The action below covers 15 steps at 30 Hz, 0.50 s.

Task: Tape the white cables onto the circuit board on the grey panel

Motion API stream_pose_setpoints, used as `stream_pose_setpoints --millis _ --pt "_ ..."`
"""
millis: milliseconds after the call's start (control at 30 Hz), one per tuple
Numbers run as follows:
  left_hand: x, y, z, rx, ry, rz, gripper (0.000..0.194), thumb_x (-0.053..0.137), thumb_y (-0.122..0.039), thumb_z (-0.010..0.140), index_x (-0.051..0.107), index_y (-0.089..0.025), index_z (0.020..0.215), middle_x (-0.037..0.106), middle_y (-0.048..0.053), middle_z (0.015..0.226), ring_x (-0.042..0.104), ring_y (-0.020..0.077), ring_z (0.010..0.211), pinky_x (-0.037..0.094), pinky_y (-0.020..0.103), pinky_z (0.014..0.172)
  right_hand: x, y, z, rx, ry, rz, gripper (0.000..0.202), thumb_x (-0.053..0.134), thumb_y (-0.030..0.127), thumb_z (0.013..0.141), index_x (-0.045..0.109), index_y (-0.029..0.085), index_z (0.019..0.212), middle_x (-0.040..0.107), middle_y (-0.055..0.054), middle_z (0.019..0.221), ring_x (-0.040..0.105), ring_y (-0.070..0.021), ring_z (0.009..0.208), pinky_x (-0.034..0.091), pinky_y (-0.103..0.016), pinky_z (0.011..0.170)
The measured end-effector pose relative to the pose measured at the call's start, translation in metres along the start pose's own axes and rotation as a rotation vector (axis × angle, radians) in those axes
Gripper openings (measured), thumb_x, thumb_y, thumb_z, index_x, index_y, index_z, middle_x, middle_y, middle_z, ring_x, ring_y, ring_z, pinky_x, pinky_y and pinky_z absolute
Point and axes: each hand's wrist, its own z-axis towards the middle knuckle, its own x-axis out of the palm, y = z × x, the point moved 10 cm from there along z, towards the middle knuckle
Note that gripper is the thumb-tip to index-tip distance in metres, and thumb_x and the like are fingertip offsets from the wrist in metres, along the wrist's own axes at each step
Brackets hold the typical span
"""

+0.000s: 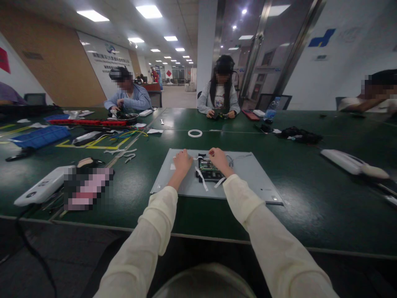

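Note:
A green circuit board sits on a black frame, which lies on a flat light-grey panel. White tape strips stick out from the frame's near side. My left hand is over the panel, just left of the board, its fingers curled. Whatever is between them is hidden or too small to name. At the board's far right edge is my right hand, fingers bent together as in a pinch. What they grip is too small to make out. A thin cable runs right behind that hand.
A tape roll lies beyond the panel. On the left are a white device, a blurred pink item and a blue tray. Another white device lies right. Co-workers sit across, one handling a small dark part.

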Motion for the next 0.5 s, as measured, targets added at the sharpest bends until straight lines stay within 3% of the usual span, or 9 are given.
stream_pose_setpoints --millis 67,167,367,500 --pt "0.000 -0.001 0.000 0.005 -0.002 0.003 0.033 0.048 -0.034 0.085 0.048 -0.017 0.113 0.058 0.015 0.114 0.052 0.0298 0.108 0.040 0.040 0.085 -0.008 0.010 -0.003 -0.042 -0.030 -0.001 0.020 0.046 0.011 0.080 0.061 0.015 0.094 0.059 -0.009 0.098 0.055 -0.0151 0.090 0.040 -0.026 0.082" --pt "-0.003 -0.002 -0.003 0.021 -0.020 0.008 0.033 0.048 -0.034 0.085 0.048 -0.017 0.113 0.059 0.015 0.113 0.053 0.0297 0.108 0.040 0.040 0.085 -0.021 0.049 -0.015 -0.251 -0.074 0.002 0.022 0.045 0.015 0.084 0.060 0.014 0.100 0.058 -0.011 0.103 0.053 -0.0178 0.099 0.039 -0.029 0.088" --pt "-0.012 0.000 -0.008 0.042 0.011 -0.004 0.024 0.040 -0.024 0.088 0.050 -0.018 0.109 0.061 0.013 0.110 0.055 0.0269 0.105 0.041 0.036 0.080 -0.022 0.148 -0.093 -0.837 0.093 -0.071 0.034 0.050 0.038 0.086 0.057 0.017 0.113 0.053 -0.013 0.122 0.043 -0.0244 0.118 0.030 -0.042 0.101" --pt "-0.020 0.015 -0.006 -0.041 0.017 -0.052 0.026 0.042 -0.020 0.085 0.050 -0.018 0.109 0.063 0.013 0.107 0.058 0.0256 0.103 0.042 0.034 0.077 -0.017 0.160 -0.129 -0.949 0.164 -0.136 0.054 0.052 0.046 0.083 0.049 0.015 0.127 0.047 -0.015 0.131 0.037 -0.0272 0.124 0.021 -0.049 0.106"
